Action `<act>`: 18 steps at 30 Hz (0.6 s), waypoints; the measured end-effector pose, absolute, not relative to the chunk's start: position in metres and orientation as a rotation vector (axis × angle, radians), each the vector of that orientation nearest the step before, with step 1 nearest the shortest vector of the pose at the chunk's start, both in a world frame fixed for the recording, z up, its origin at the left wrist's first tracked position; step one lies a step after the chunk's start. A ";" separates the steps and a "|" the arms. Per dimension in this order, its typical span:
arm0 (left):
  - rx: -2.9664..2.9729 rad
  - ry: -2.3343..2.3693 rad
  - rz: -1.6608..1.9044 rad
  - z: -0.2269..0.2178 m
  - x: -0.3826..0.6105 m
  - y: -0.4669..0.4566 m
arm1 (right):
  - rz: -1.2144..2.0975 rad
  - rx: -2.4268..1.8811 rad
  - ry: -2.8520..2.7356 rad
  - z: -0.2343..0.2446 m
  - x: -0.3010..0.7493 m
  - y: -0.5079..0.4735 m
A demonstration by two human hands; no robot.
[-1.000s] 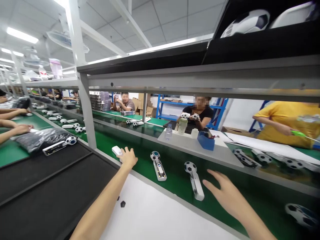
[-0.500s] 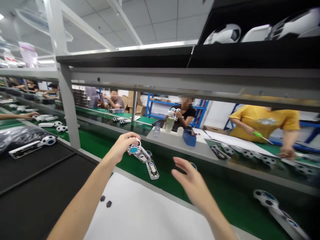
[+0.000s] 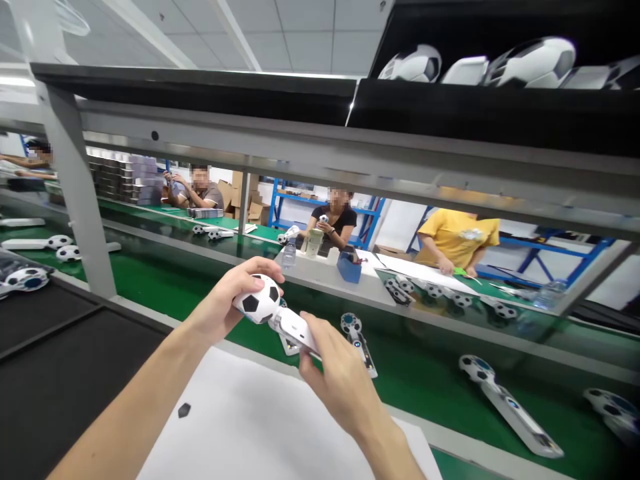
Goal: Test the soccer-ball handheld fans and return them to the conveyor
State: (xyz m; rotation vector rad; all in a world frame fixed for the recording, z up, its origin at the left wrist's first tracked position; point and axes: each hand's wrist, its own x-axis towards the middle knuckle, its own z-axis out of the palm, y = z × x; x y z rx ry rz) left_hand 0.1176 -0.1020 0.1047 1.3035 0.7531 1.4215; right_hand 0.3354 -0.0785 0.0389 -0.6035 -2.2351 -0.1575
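Observation:
I hold a hand-held device (image 3: 280,315) with a football-patterned round head and a white handle above the near edge of the green conveyor belt (image 3: 430,383). My left hand (image 3: 227,300) is wrapped round the ball head. My right hand (image 3: 336,377) grips the white handle from below. Two similar devices (image 3: 357,333) lie on the belt just behind it, one partly hidden by the held one. A white sheet (image 3: 260,427) lies on the bench under my arms, with a small black hexagonal piece (image 3: 185,410) on it.
More football devices (image 3: 505,403) lie along the belt to the right and far left. Black mats (image 3: 60,360) cover the bench at left. A grey post (image 3: 80,200) stands left. Overhead shelf holds more devices (image 3: 530,63). Other people work across the line.
My left hand picked a device off the belt and brought it toward me, turning its ball head up. My right hand came in and closed on its handle. The view swung right.

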 end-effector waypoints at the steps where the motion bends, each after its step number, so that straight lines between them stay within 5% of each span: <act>1: 1.325 0.760 1.435 0.104 0.120 -0.102 | -0.276 -0.566 -2.195 0.037 0.336 -0.076; 7: 1.397 0.674 1.474 0.095 0.126 -0.096 | -0.291 -0.561 -2.092 0.037 0.340 -0.071; 13: 1.394 0.597 1.283 0.082 0.153 -0.098 | 1.042 -0.645 -1.814 0.045 0.329 -0.094; 18: 1.234 0.790 1.355 0.078 0.176 -0.107 | 1.368 -0.580 -1.618 0.045 0.317 -0.106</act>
